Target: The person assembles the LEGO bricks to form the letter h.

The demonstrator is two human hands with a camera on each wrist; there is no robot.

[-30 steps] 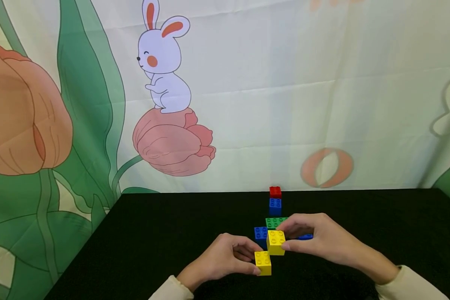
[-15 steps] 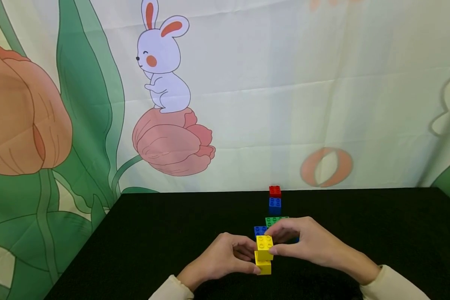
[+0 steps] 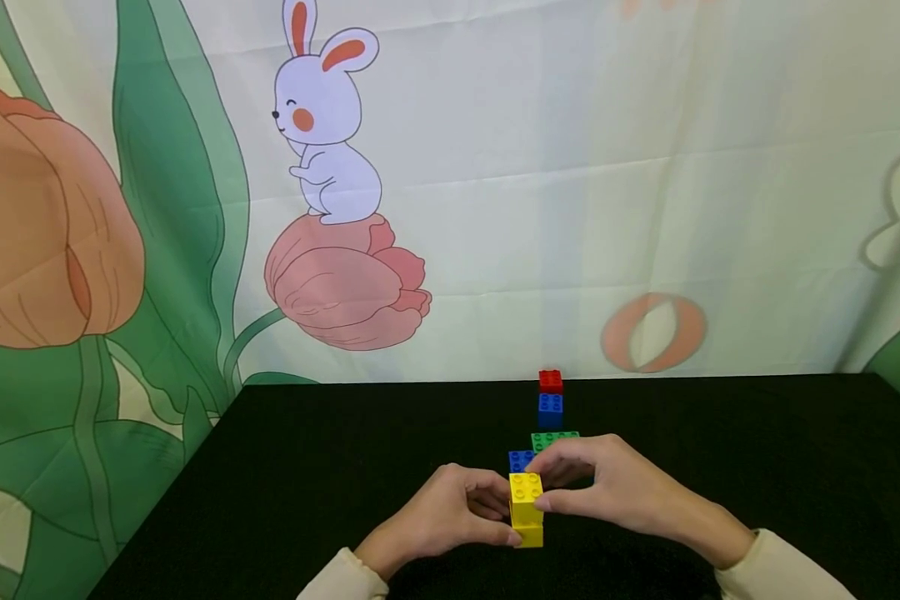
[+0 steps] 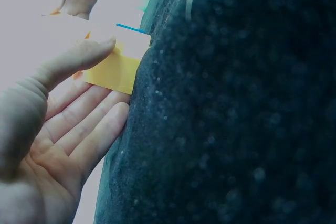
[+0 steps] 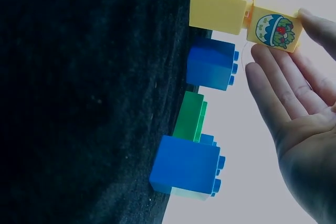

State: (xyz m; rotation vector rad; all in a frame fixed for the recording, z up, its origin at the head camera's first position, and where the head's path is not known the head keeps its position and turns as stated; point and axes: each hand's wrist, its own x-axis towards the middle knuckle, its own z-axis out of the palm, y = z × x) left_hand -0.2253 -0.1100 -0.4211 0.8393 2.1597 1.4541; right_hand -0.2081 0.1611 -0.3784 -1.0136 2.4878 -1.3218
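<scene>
A pale-yellow cube-like plastic brick with four round studs on top (image 3: 525, 492) is pinched between the thumb and fingers of the right hand (image 3: 618, 483). It stands directly above a second glossy yellow plastic brick (image 3: 532, 535), gripped at its side by the thumb and fingers of the left hand (image 3: 450, 510). From the right wrist, studs show in the narrow gap between the two, so their faces are not flush; the upper brick's smooth side bears a printed blue-and-white bowl with green leaves. The lower one rests on the desk (image 3: 345, 467), covered in black cloth with a fuzzy, flecked nap.

Just beyond, toward the back edge, sit a blue studded plastic brick (image 3: 521, 459) and a low, flat green plastic brick (image 3: 549, 438); a blocky blue plastic brick (image 5: 184, 163) stands beside the green one on the right hand's side. Farther back, a blue four-studded plastic brick (image 3: 550, 411) lies in line with a red plastic brick (image 3: 550, 382) near the middle of the back edge. Behind hangs a softly creased fabric backdrop (image 3: 495, 208), printed with a rabbit and tulips.
</scene>
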